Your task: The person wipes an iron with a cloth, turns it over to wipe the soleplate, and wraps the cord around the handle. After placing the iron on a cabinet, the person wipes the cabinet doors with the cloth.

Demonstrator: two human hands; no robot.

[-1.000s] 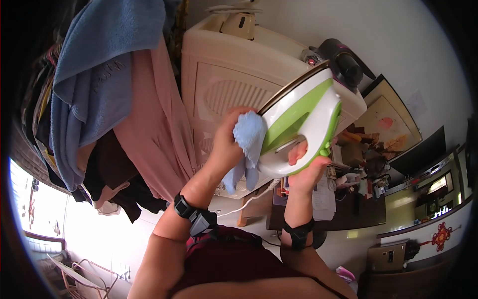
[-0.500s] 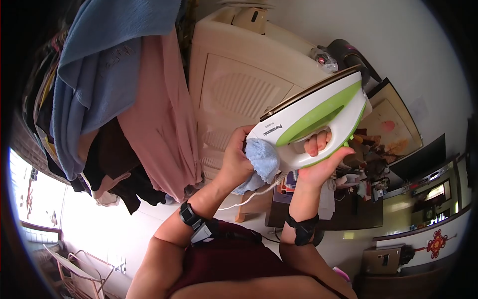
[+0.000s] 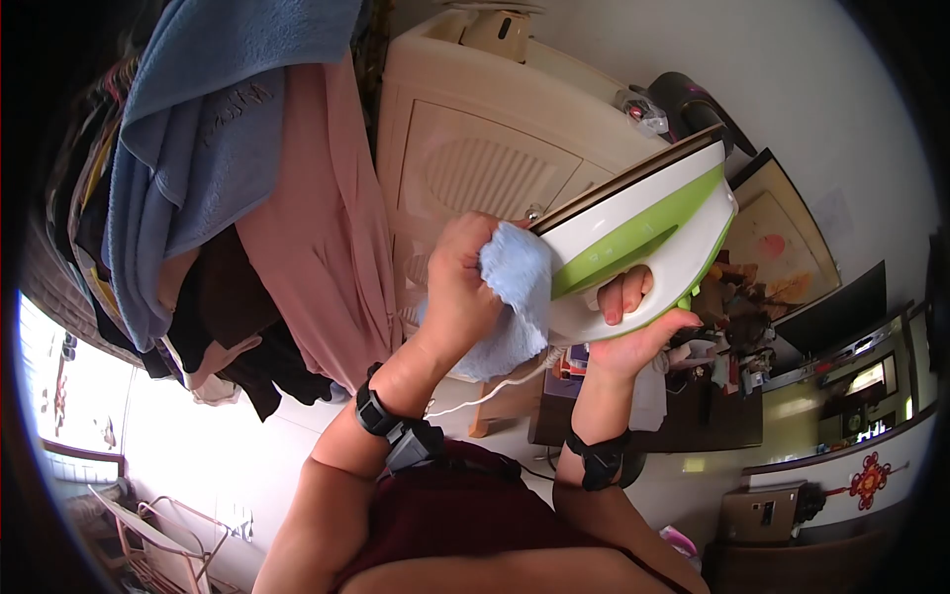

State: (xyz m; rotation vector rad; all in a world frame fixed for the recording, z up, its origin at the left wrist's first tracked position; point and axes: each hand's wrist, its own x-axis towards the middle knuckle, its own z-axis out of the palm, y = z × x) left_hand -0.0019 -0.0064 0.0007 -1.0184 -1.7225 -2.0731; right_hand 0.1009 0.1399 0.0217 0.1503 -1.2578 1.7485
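A white and green clothes iron (image 3: 643,233) is held up in front of me, tilted, its dark soleplate edge facing up and left. My right hand (image 3: 630,327) grips its handle, with fingers through the handle opening and the thumb along the outside. My left hand (image 3: 467,287) is closed on a light blue cloth (image 3: 515,297), which it presses against the heel end of the iron. The cloth covers the lettering there and hangs down below the hand. A white power cord (image 3: 495,389) runs from the iron down to the left.
Hanging clothes, with a blue towel (image 3: 237,129) and a pink garment (image 3: 312,228), fill the left side. Behind the iron stands a cream cabinet (image 3: 475,148). A dark table (image 3: 693,426) with many items is at right; a folding chair (image 3: 163,540) is at lower left.
My left hand has moved up and slightly left with the cloth, which now spreads over the iron's heel end and hides its brand lettering. The iron has shifted slightly right.
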